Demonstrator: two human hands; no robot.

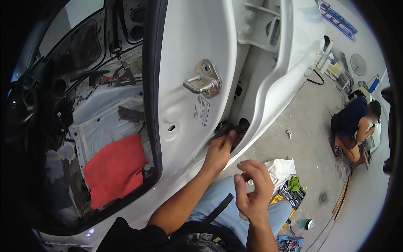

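Note:
My left hand point(219, 155) reaches into the gap at the lower rear corner of the white car body. Its fingers are closed around a dark, rubber-like part point(225, 127), and the fingertips are partly hidden. A rounded black end point(243, 124) shows just to the right of that hand. My right hand point(254, 189) is raised over my knee, fingers bent and thumb apart, with nothing visible in it. Above the left hand, a metal door striker point(202, 80) is bolted to the white pillar point(180, 50). A printed label point(202, 111) sits below the striker.
A red cloth point(117, 170) lies inside the stripped cabin at left. On the concrete floor point(312, 138) are a white cloth point(280, 171), a tool case point(291, 195), green gloves point(294, 183) and a jar point(305, 224). Another person point(352, 126) crouches by the right wall.

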